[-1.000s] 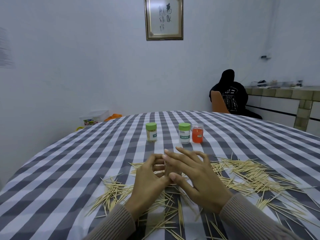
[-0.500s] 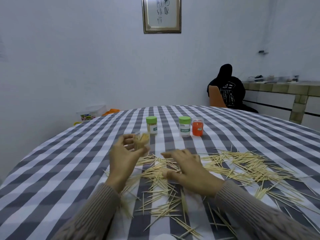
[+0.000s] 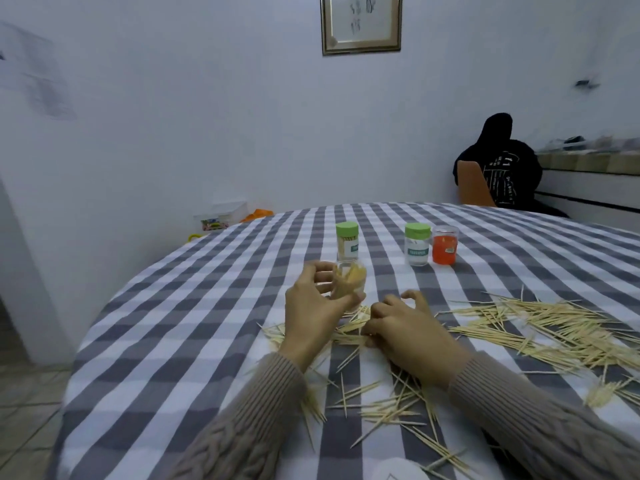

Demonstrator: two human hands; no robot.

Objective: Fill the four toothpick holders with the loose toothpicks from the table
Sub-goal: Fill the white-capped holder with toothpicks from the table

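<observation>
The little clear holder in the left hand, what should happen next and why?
Probably the right hand should pinch up a small bunch of the loose toothpicks lying under its fingers and drop them into the clear holder. The left hand holds that holder uncapped and only partly filled, just beside the pile, so it looks ready for more.

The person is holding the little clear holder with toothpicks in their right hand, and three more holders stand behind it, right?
Not quite: the head view shows the left hand holding the clear holder of toothpicks, not the right. The right hand rests on the loose toothpicks. Three more holders do stand behind it.
</observation>
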